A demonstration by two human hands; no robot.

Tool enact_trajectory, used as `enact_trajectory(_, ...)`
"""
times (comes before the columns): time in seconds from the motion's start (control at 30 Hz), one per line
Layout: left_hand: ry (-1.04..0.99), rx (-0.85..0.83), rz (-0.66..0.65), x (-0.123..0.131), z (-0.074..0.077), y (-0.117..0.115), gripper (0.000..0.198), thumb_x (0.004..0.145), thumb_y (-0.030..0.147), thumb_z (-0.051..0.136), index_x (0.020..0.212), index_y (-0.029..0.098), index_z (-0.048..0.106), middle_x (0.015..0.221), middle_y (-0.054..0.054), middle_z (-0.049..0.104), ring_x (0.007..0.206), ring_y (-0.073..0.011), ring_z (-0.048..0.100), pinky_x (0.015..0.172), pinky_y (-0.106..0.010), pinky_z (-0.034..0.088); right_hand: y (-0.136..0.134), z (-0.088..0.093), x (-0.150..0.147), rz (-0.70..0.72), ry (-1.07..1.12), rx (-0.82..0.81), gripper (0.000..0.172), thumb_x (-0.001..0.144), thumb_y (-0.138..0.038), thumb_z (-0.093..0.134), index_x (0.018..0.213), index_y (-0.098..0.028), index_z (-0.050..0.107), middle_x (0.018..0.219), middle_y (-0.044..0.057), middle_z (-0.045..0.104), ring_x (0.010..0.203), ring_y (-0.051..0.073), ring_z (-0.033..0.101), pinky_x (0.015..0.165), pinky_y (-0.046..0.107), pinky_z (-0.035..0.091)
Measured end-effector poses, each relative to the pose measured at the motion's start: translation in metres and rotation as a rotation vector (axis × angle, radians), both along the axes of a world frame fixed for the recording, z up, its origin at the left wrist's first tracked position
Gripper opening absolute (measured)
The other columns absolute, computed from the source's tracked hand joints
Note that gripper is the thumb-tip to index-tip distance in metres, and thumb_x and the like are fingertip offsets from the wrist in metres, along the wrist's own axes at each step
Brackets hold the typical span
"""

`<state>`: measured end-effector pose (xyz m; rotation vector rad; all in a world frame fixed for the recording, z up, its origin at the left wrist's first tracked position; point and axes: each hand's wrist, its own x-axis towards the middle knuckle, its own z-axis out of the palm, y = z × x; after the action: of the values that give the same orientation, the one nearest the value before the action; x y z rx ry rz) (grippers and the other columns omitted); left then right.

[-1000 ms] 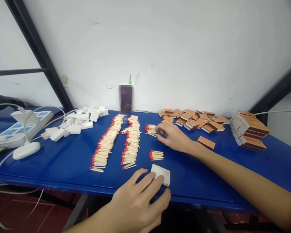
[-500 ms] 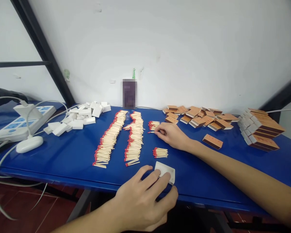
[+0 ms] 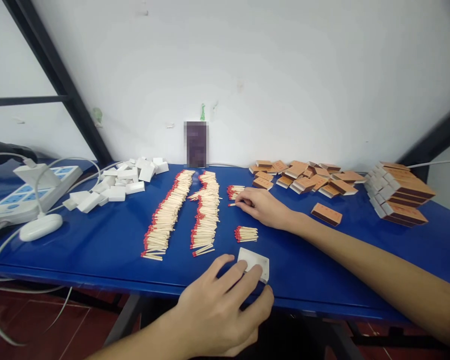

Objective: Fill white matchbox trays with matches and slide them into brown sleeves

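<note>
Following remotely through the head camera, I take the white tray (image 3: 255,257) on the blue table (image 3: 296,260) as my landmark. The left hand (image 3: 221,302) reaches over it from the near left, fingers bent and spread, some seeming to touch it; I cannot tell whether they clamp it or merely steady it. The right hand (image 3: 264,206) is beyond the tray, thumb and index finger pinched together on one match (image 3: 231,204), its red head pointing left.

Just beyond the tray lies a small match bundle (image 3: 246,233); farther beyond, beside the right hand, is a farther bundle (image 3: 235,191). Left of the tray, a left row (image 3: 167,215) and a right row (image 3: 204,220) of matches run away toward the wall (image 3: 285,75). Beyond the tray and to its right are heaped orange sleeves (image 3: 303,184), a lone sleeve (image 3: 326,214) and stacked boxes (image 3: 407,192).

I judge the step in hand to be handling single matches beside the farther bundle. To me, the next move calls for a light, firm pinch that leaves neighbouring matches undisturbed.

The orange sleeves carry reddish printing too small to read. A panel (image 3: 197,145) by the wall, beyond the tray and leftward, is pixelated. I can make out no brand.
</note>
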<state>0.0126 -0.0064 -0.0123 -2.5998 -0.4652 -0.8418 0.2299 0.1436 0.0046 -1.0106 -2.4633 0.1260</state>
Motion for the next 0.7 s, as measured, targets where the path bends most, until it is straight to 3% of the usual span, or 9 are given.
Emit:
enact_trajectory(0.37,-0.004,0.004,0.014,-0.001,-0.001,0.0,0.03,0.086,0.027,0.058,0.113,0.017,0.066,0.115,-0.01,0.067,0.102,-0.025,0.061,0.095,-0.043,0.046,-0.003,-0.004,0.002,-0.132,0.047,0.039,0.013,0.088,-0.017,0.053,0.079,-0.018,0.062,0.071,0.002,0.056,0.064,0.014,0.048,0.063,0.027,0.036)
enact_trajectory(0.7,-0.016,-0.012,0.009,0.0,-0.001,-0.001,0.029,0.085,0.026,0.06,0.112,0.016,0.067,0.116,-0.01,0.067,0.102,-0.025,0.061,0.095,-0.043,0.046,-0.012,0.005,0.002,-0.134,0.105,-0.111,0.01,0.082,-0.019,0.059,0.074,-0.018,0.064,0.064,-0.002,0.053,0.056,0.012,0.045,0.057,0.026,0.034)
